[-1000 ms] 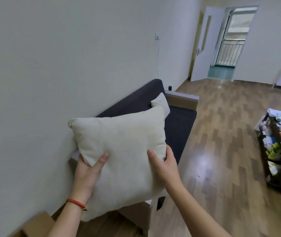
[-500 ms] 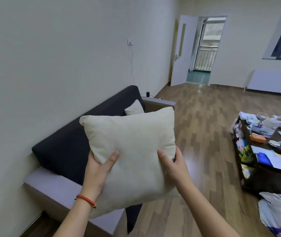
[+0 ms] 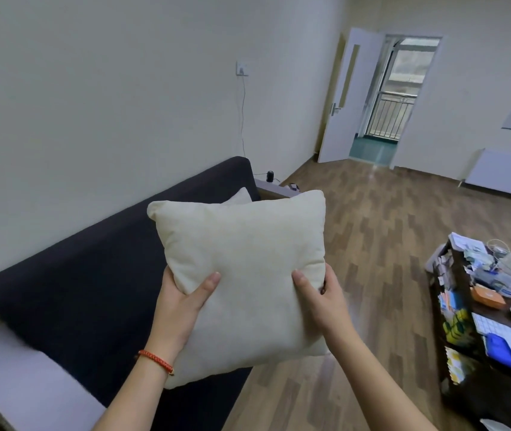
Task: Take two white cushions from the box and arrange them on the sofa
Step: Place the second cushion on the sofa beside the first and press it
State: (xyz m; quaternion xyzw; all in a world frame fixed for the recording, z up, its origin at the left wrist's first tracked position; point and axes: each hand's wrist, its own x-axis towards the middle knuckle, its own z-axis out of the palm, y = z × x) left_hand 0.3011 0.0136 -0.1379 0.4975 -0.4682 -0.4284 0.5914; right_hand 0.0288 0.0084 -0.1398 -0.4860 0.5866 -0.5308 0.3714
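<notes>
The dark sofa (image 3: 98, 275) runs along the wall, and a first white cushion (image 3: 241, 195) is already propped against its backrest at the far end, only a corner showing. I hold the second white cushion (image 3: 241, 275) upright in the air over the sofa's near seat, left hand (image 3: 182, 301) and right hand (image 3: 321, 295) each closed on a lower side edge, thumbs in front, fingers hidden behind. It reads as light, soft and non-slip: the fabric dents under my thumbs, so a loose edge pinch should suffice, with no breakage risk.
</notes>
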